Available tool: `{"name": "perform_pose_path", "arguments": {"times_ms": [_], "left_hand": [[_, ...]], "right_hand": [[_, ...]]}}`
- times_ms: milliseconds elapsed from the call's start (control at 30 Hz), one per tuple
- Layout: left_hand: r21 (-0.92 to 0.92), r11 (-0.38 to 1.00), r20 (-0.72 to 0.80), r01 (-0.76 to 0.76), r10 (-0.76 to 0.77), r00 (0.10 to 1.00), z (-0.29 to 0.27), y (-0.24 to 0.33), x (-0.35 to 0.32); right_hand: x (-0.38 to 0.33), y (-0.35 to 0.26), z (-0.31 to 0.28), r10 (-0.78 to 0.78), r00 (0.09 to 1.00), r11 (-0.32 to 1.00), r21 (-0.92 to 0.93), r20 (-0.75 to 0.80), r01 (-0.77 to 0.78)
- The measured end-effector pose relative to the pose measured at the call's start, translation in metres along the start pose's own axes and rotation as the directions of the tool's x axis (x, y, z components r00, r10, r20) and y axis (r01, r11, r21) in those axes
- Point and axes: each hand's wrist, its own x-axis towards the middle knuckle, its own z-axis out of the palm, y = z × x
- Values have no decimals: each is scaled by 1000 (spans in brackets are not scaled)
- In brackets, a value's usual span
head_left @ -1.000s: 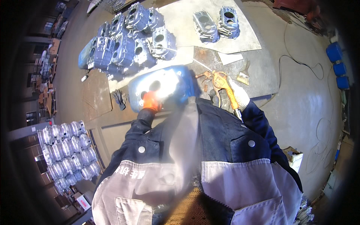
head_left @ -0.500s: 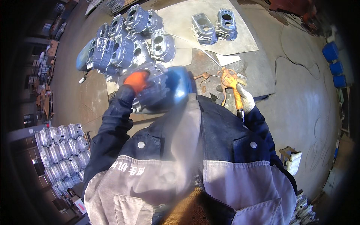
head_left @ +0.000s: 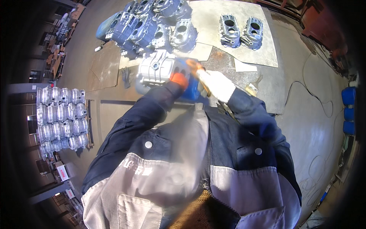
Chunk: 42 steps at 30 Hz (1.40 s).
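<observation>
A silver metal housing (head_left: 154, 68) lies on its side at the near edge of the work table, over a blue support (head_left: 191, 91). My left hand (head_left: 179, 81), in an orange glove, is closed against its right end, beside the round openings; the fingertips are partly hidden. From the right, my right hand (head_left: 219, 86) in a white glove is wrapped round an orange and yellow hand tool (head_left: 195, 65). The tool's orange head is close to the housing's right end; motion blur hides whether they touch.
Several similar housings (head_left: 139, 28) are crowded at the far left of the table. Two more housings (head_left: 229, 30) stand at the far right on a pale sheet (head_left: 263, 49). A dark glove (head_left: 125, 76) lies left of my work. Stacked castings (head_left: 63, 118) stand at left; a cable (head_left: 305, 89) crosses the floor at right.
The tool in my right hand has moved left to the housing. The housing now lies turned with its ribbed side up, and my left hand has shifted to its right end.
</observation>
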Motion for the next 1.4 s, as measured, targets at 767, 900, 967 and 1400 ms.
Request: {"name": "perform_pose_path", "arguments": {"times_ms": [767,900,967,1400], "left_hand": [[57,988,81,-143,138,987,-10,-72,-35],[44,987,49,-156,154,987,-9,-74,-34],[45,987,38,-153,152,988,-5,-75,-32],[64,986,97,-153,147,984,-14,-80,-33]], "right_hand": [[-100,175,37,510,847,172,946,153,-274],[-98,151,30,389,906,90,971,169,-220],[-96,143,28,441,884,130,963,156,-235],[-87,148,31,454,883,126,973,117,-194]]}}
